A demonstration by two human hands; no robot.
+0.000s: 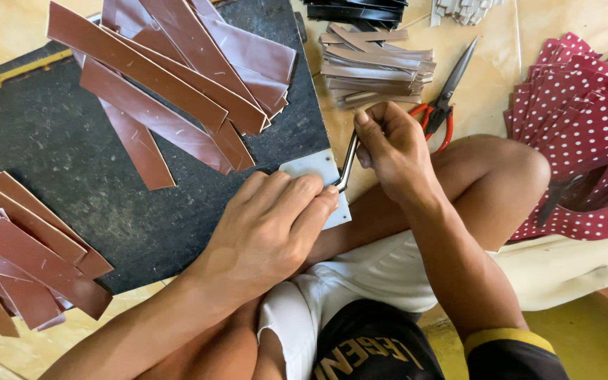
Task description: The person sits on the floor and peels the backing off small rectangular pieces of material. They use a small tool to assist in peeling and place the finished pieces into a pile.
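**Carefully now: a bent metal tool working at the corner of a pale plate**

Right now the left hand (270,224) is pressing down flat, fingers together, on a pale grey plate (318,169) that is lying at the corner of a dark mat (72,155). The right hand (392,148) is closing in a fist around the upper end of a thin bent metal tool (347,163), whose lower tip is meeting the plate just beside the left fingertips (328,193).

What could go wrong, as I judge it: the tool tip is sitting so close to the left fingertips that a slip off the plate could drive it into them. The plate is also overhanging the mat's corner, so uneven pressure could be tipping or sliding it (the left hand is covering most of it, so how it is seated cannot be told).

The plate is lying mostly under the left palm, with only its upper corner and right edge showing; the tool is standing between the two hands, gripped by the right and touching nothing of the left that I can make out.

Around them, brown strips (177,77) are piling on the mat, a second heap (22,260) is lying at the left edge, a stack of greyish strips (378,63) is sitting beyond, red-handled scissors (445,102) are resting behind the right hand, and dotted red pieces (585,127) are fanning out at the right.
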